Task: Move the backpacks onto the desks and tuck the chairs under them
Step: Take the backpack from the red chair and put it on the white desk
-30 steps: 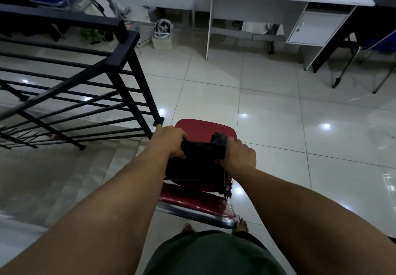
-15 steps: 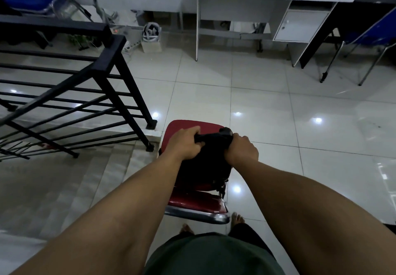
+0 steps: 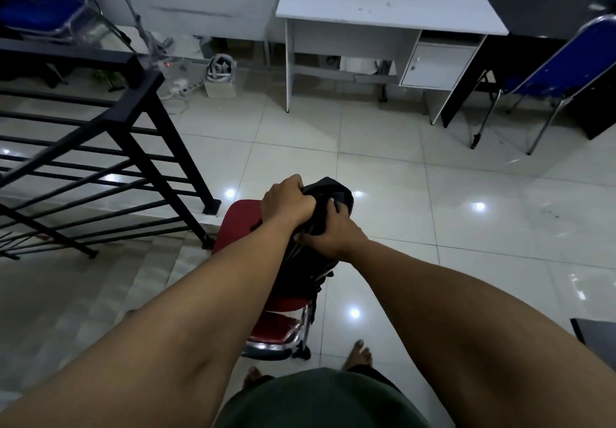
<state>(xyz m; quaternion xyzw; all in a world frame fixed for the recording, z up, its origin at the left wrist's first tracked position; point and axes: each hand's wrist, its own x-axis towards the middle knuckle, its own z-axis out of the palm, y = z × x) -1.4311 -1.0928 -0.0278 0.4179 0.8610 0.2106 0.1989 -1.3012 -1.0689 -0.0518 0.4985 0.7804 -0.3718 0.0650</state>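
A black backpack (image 3: 308,267) is raised above a red chair (image 3: 240,227) with a chrome frame, just in front of me. My left hand (image 3: 286,206) grips the top of the backpack. My right hand (image 3: 330,231) grips the bag's side just below and to the right. Both arms hide much of the bag and the chair seat. A white desk (image 3: 383,4) with a small cupboard stands at the far wall. A blue chair (image 3: 566,67) stands at the right beside a dark desk (image 3: 546,11).
A black stair railing (image 3: 133,134) fences the stairwell at the left, close to the red chair. A small box (image 3: 220,84) with cables and a power strip lies by the wall. Another blue chair (image 3: 43,14) sits at the far left. Bare tiled floor spreads between me and the desks.
The backpack has been lifted up off the red chair seat, and both hands have shifted their hold closer together at its top. The view has tilted up toward the desks.
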